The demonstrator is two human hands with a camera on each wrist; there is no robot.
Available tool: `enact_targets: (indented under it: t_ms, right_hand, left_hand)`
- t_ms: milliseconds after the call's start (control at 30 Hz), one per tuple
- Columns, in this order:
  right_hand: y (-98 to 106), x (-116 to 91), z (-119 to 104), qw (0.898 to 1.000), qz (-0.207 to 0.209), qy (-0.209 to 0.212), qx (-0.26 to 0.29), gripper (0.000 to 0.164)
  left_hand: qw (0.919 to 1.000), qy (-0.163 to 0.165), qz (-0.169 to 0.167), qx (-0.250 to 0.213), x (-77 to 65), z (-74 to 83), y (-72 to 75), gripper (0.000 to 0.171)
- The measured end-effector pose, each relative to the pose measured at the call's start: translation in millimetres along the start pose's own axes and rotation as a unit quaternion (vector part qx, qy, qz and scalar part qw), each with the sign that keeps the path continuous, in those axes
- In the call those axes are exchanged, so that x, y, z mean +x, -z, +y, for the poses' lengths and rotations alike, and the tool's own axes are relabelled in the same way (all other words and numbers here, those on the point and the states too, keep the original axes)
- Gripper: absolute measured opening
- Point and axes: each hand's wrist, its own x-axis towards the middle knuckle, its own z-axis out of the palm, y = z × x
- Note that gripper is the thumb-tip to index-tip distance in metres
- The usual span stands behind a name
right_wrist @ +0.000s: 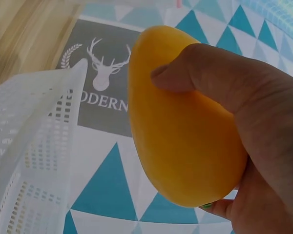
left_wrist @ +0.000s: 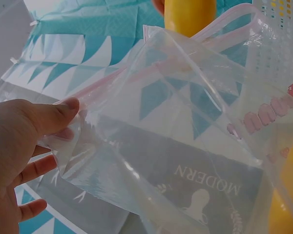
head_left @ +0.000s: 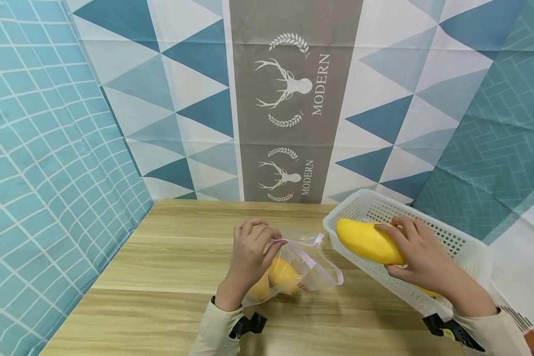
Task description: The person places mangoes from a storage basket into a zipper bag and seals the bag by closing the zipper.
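Note:
My left hand [head_left: 251, 247] pinches the top edge of a clear zip bag [left_wrist: 151, 112] between thumb and fingers. Inside the bag, yellow mangoes [head_left: 284, 274] rest low on the table side; another part of a mango [left_wrist: 289, 195] shows at the left wrist view's right edge. The bag's pinkish zip mouth hangs partly apart, facing right. Over the white basket's near left end, my right hand [head_left: 427, 257] grips a large yellow mango [head_left: 367, 242], thumb on one side and fingers round the other. Its smooth surface [right_wrist: 180, 131] fills the middle of the right wrist view.
The white perforated basket [head_left: 467, 247] stands slantwise at the right, with a bit of something yellow [head_left: 427, 291] low inside. The wooden table [head_left: 169, 257] meets a patterned cloth backdrop [head_left: 289, 123] behind and a blue checked cloth [head_left: 58, 148] at left.

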Motion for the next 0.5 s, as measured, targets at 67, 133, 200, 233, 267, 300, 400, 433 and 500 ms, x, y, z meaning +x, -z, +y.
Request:
enact_targets:
  t_ms: [67,133,200,233,267,300,400,433,500]
  right_hand:
    - [2,-2,-3,1.0,-0.001,-0.002,0.007,0.077]
    - [4,-4,-7,1.0,-0.003,-0.003,0.015,0.077]
    - [6,-5,-10,1.0,-0.007,-0.002,0.023,0.077]
    - [7,-6,-12,1.0,-0.007,-0.001,0.024,0.077]
    - [8,-6,-14,1.0,-0.008,0.0,0.027,0.078]
    - [9,-7,-15,0.999,-0.009,-0.001,0.031,0.079]
    - [13,-7,-20,0.999,-0.011,0.002,0.043,0.078]
    - [14,-7,-22,0.999,-0.013,0.002,0.048,0.076]
    - [17,-7,-26,0.998,-0.015,0.004,0.056,0.073]
  left_hand:
    - [1.0,-0.001,0.0,0.0,0.2,0.1,-0.1,0.018]
    - [1.0,0.0,-0.001,-0.001,0.2,0.2,-0.2,0.018]
    - [1.0,0.002,-0.003,0.0,-0.2,0.5,-0.3,0.017]
    - [1.0,0.002,-0.004,0.0,-0.4,0.5,-0.5,0.017]
    - [1.0,0.002,-0.004,0.0,-0.5,0.5,-0.6,0.017]
    - [1.0,0.002,-0.003,0.0,-0.5,0.4,-0.8,0.017]
    - [1.0,0.001,-0.002,-0.001,-0.3,0.1,-1.2,0.018]
    - [1.0,0.001,-0.002,-0.001,-0.2,0.0,-1.3,0.018]
    - [1.0,0.0,-0.001,-0.001,0.1,-0.1,-1.4,0.018]
